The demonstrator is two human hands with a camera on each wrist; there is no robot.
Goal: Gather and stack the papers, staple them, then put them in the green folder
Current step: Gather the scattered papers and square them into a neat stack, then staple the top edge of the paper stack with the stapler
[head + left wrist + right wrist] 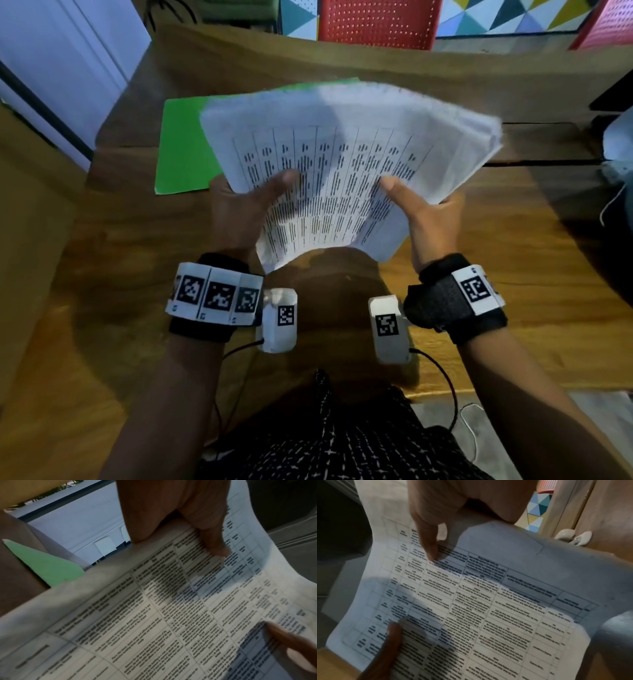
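A stack of printed papers (342,164) with a table of text is lifted off the wooden table (513,274), its far edge fanned and blurred. My left hand (246,209) grips the stack's left side, thumb on top and fingers underneath. My right hand (424,216) grips the right side the same way. In the left wrist view the papers (171,615) fill the frame under my left hand (211,540). In the right wrist view my right hand (429,547) presses its thumb on the papers (488,608). The green folder (185,150) lies flat behind the stack, partly hidden. No stapler is visible.
Red perforated chairs (376,24) stand beyond the table's far edge. A dark object (613,92) and a pale bundle (620,144) sit at the right edge. A white wall panel (68,68) lies left. Cables hang by my lap.
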